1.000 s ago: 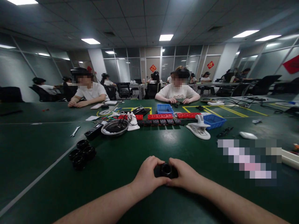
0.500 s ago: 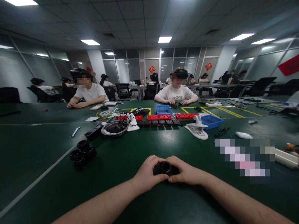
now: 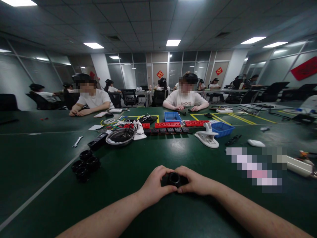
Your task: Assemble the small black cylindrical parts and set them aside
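Note:
On the green tabletop in front of me stands a round black part (image 3: 174, 178) with an open hole facing up. My left hand (image 3: 156, 185) curves round its left side, fingertips at the far edge and thumb at the near edge. From the right, my right hand (image 3: 192, 181) curls about it in the same way. The fingertips and thumbs of both hands nearly meet. Dark gaps show between the part and each palm. To the left, several similar black round parts (image 3: 85, 165) sit in a cluster.
Farther back are a metal bowl (image 3: 120, 137), a white clamp base (image 3: 207, 138), red socket strips (image 3: 167, 124) and blue bins (image 3: 221, 129). A wrench (image 3: 77, 141) lies at left. Across the table sit two people; one (image 3: 185, 97) faces me. A pale bar (image 3: 299, 165) lies at right.
The whole view has shifted slightly, so the scene sits a little farther left. Both hands keep the same pose around the black part.

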A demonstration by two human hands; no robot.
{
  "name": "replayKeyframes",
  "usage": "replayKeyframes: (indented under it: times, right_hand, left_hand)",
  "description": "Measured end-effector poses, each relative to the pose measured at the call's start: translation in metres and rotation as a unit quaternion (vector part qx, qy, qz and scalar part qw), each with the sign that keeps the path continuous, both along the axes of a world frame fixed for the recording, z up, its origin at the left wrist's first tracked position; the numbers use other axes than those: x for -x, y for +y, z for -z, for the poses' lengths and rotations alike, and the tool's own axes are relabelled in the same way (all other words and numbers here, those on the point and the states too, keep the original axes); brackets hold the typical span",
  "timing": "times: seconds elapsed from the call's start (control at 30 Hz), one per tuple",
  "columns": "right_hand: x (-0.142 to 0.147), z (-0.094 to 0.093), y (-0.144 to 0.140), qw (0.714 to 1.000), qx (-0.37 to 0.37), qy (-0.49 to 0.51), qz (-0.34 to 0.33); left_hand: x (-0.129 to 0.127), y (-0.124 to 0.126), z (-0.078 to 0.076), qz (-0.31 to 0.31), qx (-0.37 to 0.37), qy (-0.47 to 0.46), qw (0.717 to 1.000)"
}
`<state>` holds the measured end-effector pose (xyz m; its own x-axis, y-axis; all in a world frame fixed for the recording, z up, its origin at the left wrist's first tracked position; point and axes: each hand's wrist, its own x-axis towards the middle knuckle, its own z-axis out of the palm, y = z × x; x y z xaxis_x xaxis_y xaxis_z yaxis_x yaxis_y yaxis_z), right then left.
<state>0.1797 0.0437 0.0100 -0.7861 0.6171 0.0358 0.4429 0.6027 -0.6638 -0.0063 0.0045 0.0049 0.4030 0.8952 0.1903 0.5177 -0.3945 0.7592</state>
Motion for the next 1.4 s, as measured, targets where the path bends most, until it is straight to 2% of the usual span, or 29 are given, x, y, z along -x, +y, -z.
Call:
replayKeyframes:
  times: [0.1,0.3,0.4,0.47,0.57,0.67,0.77,0.87,1.17,1.4]
  right_hand:
    - [0.004,0.005,-0.003,0.998,-0.032,-0.024,0.052]
    - [0.019,0.014,-0.018,0.968,-0.174,-0.093,0.157]
    - [0.022,0.015,-0.022,0.952,-0.215,-0.123,0.182]
    - [0.022,0.015,-0.022,0.951,-0.223,-0.115,0.18]
    - [0.017,0.012,-0.017,0.971,-0.188,-0.06,0.137]
    - [0.009,0.006,-0.01,0.991,-0.116,-0.021,0.055]
    - [0.001,0.0,-0.002,0.998,-0.057,-0.012,-0.015]
    - [-0.004,-0.003,0.003,0.998,-0.026,0.0,-0.058]
    - [-0.005,0.002,0.006,0.998,-0.006,0.013,-0.064]
    - [-0.001,0.005,0.003,0.999,-0.029,-0.016,0.004]
  left_hand:
    - [0.0,0.0,0.0,-0.013,0.011,0.005,1.0]
    - [-0.005,-0.001,0.004,-0.073,0.027,0.016,0.997]
    - [-0.008,-0.003,0.006,-0.103,0.015,0.013,0.994]
    - [-0.008,-0.004,0.007,-0.101,0.005,0.009,0.995]
    - [-0.006,-0.004,0.005,-0.069,0.001,0.002,0.998]
    - [-0.003,-0.003,0.002,-0.03,0.004,-0.001,1.0]
    - [-0.002,-0.003,0.001,-0.003,0.002,-0.003,1.0]
    - [-0.003,-0.004,0.001,0.005,-0.002,-0.003,1.0]
    - [-0.004,-0.004,0.0,0.004,0.01,-0.004,1.0]
    - [-0.004,-0.003,0.0,-0.003,0.009,-0.004,1.0]
